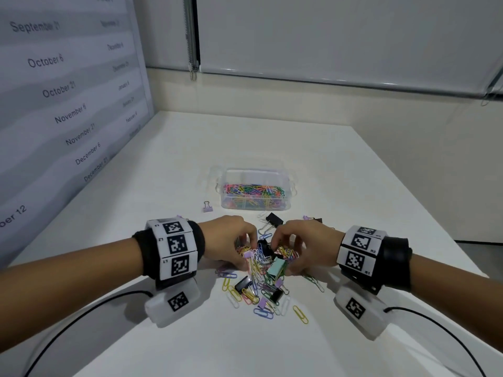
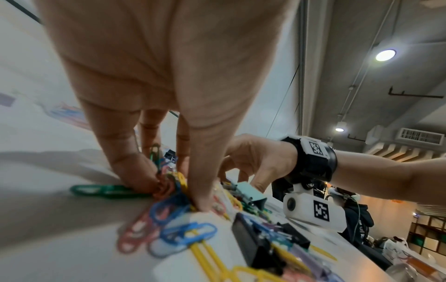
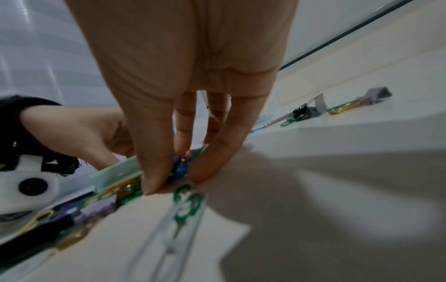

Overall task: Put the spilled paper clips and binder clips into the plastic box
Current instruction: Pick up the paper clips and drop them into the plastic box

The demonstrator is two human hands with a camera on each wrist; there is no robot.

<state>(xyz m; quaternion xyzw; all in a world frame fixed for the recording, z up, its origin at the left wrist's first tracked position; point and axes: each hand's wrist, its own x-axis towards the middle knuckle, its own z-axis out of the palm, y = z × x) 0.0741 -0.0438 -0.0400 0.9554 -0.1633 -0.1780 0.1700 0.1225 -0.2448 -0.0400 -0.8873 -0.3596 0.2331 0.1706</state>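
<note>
You are gathering a handful from the spilled pile [image 1: 261, 270] near you: your left hand [image 1: 231, 240] is curling its fingers [image 2: 135, 167] together onto a bunch of coloured paper clips [image 2: 169, 190], and your right hand [image 1: 299, 246] is pinching thumb against fingers on clips beside the mint binder clip [image 1: 276, 269]. The plastic box [image 1: 254, 191], already part filled with clips, is sitting just beyond the pile, so next, I judge, you are needing a firm scoop, a lift over its near rim, then return trips for the strays on the table [image 1: 353, 186].
</note>
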